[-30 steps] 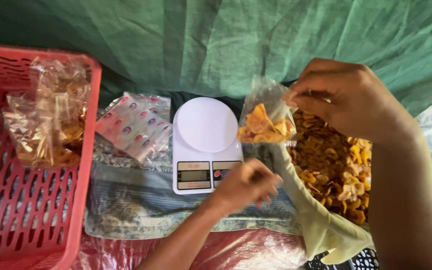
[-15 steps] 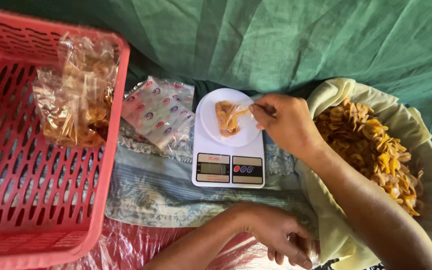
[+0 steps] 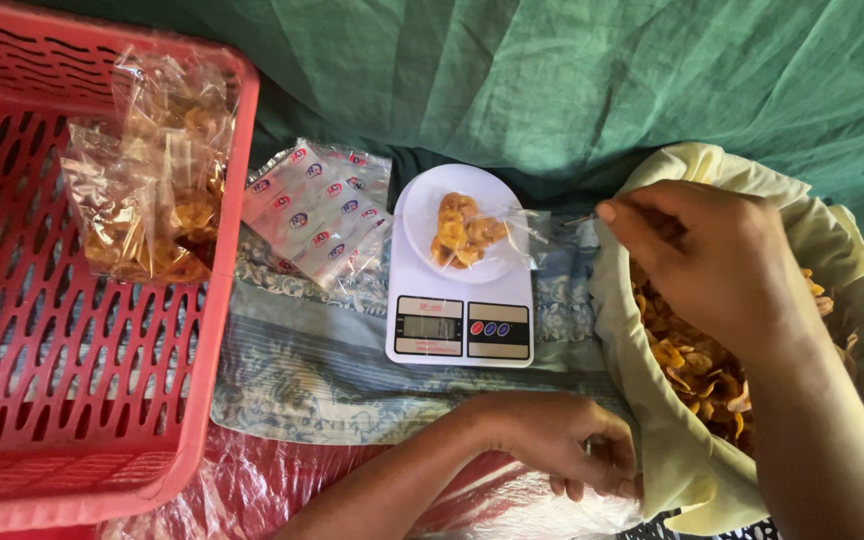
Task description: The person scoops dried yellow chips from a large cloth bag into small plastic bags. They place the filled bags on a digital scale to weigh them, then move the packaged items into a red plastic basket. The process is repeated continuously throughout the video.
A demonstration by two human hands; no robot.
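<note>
A: Your right hand is hovering over the sack of chips, fingers curled loosely and pinched at the tips. I cannot tell whether it is holding a chip.

B: And the left hand?

A: It is gripping the near rim of the sack, fingers closed on the cloth. The small bag you are weighing is lying on the scale, on the white platter, apart from both hands.

B: What could go wrong from here?

A: The bag's open end is trailing off the platter towards the sack. If it is resting on the cloth beside the scale, the reading may be coming out light. The bag is also lying on its side, so chips could be sliding out if your hand brushes it.

B: Anything else?

A: The scale is sitting on folded cloth, not a hard surface, so it may be tilting. The packets just beside it are close to the platter; a nudge could be pushing them against it. The basket of filled bags is well clear.
</note>
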